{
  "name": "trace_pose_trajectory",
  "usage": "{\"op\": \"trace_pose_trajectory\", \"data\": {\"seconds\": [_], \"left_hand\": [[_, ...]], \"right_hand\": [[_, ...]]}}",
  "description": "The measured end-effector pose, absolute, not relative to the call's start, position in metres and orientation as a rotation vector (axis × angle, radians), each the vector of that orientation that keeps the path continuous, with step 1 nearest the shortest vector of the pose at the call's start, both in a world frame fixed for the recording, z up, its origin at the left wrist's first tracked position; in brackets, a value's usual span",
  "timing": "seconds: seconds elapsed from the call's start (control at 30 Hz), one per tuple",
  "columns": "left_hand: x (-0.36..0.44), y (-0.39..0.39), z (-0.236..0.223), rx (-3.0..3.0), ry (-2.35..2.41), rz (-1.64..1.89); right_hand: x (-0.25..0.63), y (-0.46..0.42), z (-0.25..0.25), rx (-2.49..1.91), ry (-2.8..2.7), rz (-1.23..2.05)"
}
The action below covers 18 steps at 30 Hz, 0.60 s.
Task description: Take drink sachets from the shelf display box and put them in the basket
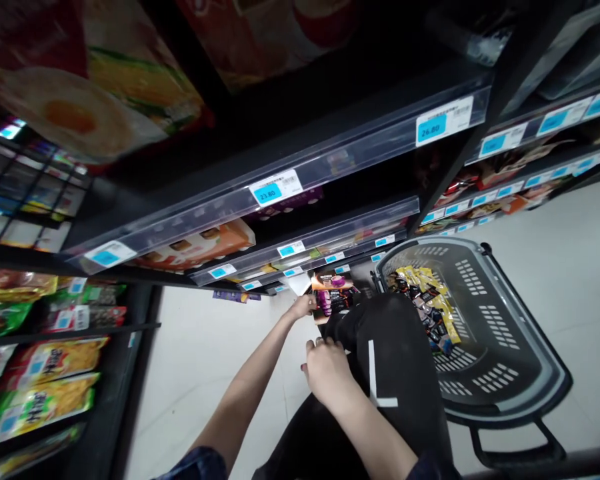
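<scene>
Crouched low in the aisle, the person has the left hand (305,307) at the near-left edge of an orange-and-dark printed carton with purple cup pictures (336,300), down by the lowest shelf (293,272). The carton lies just right of those fingers, touching them, its longer side seeming to run away from the person. From here the fingers look pinched on that edge, though it is small and dim down there, and part of the carton is hidden behind the black-trousered knee (405,353).

The right hand (330,377) is the farther one, nearer the body beside the knee, fingers loosely curled; I can't tell whether they hold anything.

Across the knee, to the right, a grey slotted plastic basket (529,333) stands on the pale floor (195,373), holding a loose heap of small yellow and dark packets (433,303) at its left side.
</scene>
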<state>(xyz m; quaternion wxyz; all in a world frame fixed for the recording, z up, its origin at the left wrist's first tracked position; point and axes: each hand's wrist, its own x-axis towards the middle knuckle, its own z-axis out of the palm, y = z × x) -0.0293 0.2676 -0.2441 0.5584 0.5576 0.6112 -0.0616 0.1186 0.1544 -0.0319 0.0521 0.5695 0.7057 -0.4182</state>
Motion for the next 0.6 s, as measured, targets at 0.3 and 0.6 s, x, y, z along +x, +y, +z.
{"op": "trace_pose_trajectory", "data": {"seconds": [0.3, 0.6], "left_hand": [[-0.013, 0.25, -0.251, 1.149, 1.525, -0.083], [-0.03, 0.263, -0.222, 1.16, 1.479, -0.071]], "right_hand": [[0.116, 0.149, -0.032, 1.736, 2.176, -1.161], [0.116, 0.148, -0.04, 1.752, 2.15, -1.137]]}}
